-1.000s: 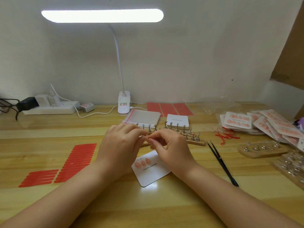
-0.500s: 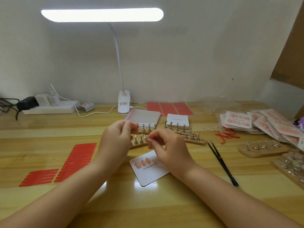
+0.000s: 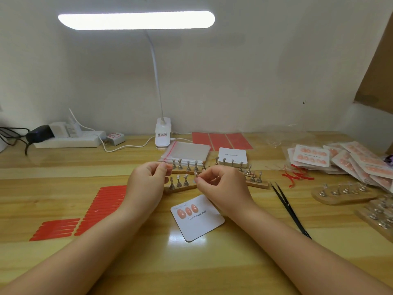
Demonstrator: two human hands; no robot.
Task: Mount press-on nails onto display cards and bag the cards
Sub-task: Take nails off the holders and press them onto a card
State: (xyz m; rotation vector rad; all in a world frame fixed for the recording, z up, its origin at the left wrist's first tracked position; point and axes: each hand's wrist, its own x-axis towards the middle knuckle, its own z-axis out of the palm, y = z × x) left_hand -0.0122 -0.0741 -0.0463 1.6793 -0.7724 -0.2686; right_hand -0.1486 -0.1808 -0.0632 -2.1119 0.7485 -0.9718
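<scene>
— What are the hands doing, can you see from there?

— Yes. Both are raised a little above the pale wooden table [image 3: 63, 167], close together but apart. The left hand [image 3: 146, 184] has its thumb and forefinger pinched around a small pink press-on nail [image 3: 169, 166]. The right hand [image 3: 221, 186] has its fingers curled and pinches one small silver metal peg [image 3: 196, 176] (I think it is one of the nail stands, but it is very small).

— And the card?

— The white square display card printed "Handmade Nail" [image 3: 197, 222] lies flat on the table, just below the hands and between the two forearms. Three pink nails are on its upper left part, in one row.

— What is behind the hands?

— Two narrow wooden holder strips with silver pegs [image 3: 180, 186], one behind the other. Behind them lies a stack of clear plastic bags with a red edge [image 3: 187, 151], and beside it a pile of blank white cards [image 3: 232, 155].

— On the right side?

— Black pointed tweezers [image 3: 289, 207] lie on the table, and further right a heap of bagged cards with pink nails [image 3: 340, 160]. At the left there are red adhesive strips in rows [image 3: 102, 207].
</scene>
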